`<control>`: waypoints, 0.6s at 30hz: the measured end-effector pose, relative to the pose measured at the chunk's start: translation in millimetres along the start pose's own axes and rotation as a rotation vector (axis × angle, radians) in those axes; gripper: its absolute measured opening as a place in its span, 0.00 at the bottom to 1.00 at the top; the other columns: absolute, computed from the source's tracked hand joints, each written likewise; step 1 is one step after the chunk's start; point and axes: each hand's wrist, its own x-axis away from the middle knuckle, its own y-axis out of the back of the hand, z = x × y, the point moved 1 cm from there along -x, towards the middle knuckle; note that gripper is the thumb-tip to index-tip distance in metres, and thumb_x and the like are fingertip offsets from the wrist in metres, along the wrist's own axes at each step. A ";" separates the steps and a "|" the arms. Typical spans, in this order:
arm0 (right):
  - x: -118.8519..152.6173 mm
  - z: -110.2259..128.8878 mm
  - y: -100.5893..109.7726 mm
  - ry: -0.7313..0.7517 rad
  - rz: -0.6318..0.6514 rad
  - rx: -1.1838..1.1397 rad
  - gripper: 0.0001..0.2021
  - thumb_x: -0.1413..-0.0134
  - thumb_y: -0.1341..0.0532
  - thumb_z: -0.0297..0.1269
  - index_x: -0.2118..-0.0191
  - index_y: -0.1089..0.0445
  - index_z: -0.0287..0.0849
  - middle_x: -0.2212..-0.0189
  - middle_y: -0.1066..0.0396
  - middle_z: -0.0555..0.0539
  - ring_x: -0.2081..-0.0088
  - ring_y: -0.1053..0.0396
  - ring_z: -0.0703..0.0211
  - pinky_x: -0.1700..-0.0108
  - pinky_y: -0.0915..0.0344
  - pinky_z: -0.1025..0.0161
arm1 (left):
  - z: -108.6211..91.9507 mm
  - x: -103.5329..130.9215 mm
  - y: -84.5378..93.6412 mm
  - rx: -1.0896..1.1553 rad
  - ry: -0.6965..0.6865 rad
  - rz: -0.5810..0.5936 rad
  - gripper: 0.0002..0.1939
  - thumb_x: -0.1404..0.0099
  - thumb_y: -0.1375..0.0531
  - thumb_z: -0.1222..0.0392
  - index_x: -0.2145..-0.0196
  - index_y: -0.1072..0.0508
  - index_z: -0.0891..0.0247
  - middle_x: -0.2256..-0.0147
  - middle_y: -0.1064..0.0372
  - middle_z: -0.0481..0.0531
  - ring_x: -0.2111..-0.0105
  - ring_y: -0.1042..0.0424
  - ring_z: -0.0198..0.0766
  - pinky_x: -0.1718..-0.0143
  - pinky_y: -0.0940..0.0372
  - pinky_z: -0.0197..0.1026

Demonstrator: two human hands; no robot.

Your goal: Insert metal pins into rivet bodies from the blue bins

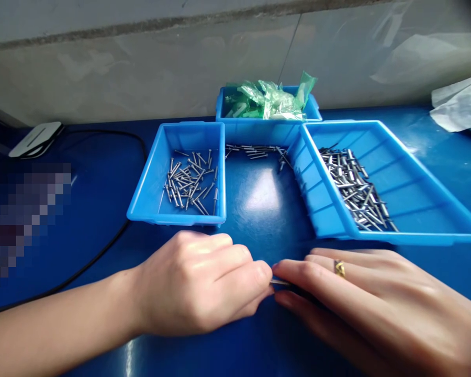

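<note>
My left hand is closed, its thumb and fingertips pinched together just in front of the left tray. From its fingertips a thin metal pin runs across to my right hand. The right thumb and forefinger close around the pin's other end, and a gold ring sits on one finger. Most of the pin is hidden by my fingers, so its full shape does not show. Screws lie loose in the left blue tray. Rivets are heaped along the left side of the right blue tray.
Behind stands a third blue tray holding green plastic bags. More loose rivets lie on the blue table between the trays. A black cable curves along the left, near a white device. White paper is at the back right.
</note>
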 end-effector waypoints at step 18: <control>-4.1 -4.0 1.0 -0.012 0.011 0.114 0.18 0.22 0.49 0.20 0.63 0.32 0.47 0.71 0.18 0.47 0.77 0.21 0.58 0.78 0.34 0.62 | -2.5 1.1 -4.1 -0.012 0.061 -0.041 0.17 0.24 0.43 0.74 0.69 0.21 0.63 0.75 0.30 0.46 0.77 0.38 0.38 0.79 0.40 0.47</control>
